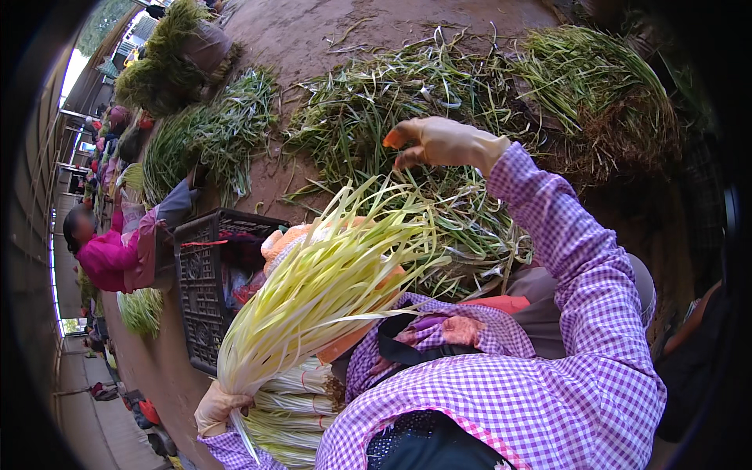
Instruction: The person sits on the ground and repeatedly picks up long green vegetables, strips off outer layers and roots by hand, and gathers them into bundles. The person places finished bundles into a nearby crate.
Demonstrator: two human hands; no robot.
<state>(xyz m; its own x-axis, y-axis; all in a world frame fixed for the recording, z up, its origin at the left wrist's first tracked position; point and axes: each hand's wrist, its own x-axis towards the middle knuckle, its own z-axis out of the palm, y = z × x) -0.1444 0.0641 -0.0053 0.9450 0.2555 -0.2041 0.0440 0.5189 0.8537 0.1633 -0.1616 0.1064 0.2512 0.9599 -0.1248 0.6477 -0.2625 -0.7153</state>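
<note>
My left hand (222, 408), in a pale rubber glove, is closed around the white lower ends of a loose bunch of yellow-green leafy stalks (317, 276), apparently blanched chives. Its leaves fan out over an orange and white cloth and across my lap. My right hand (449, 143), gloved too with orange-stained fingertips, is raised with fingers bent and apart, holding nothing visible. Below it spreads a heap of green leaves and trimmings (364, 111). Several tied bundles of pale stalks (294, 405) lie beside my left hand, bound with red bands.
A black plastic crate (202, 288) with bags inside stands left of the bunch. A rooted green bundle (605, 100) lies at upper right. Another leaf heap (217, 129) sits at upper left. A person in a pink top (111, 258) is seated at left.
</note>
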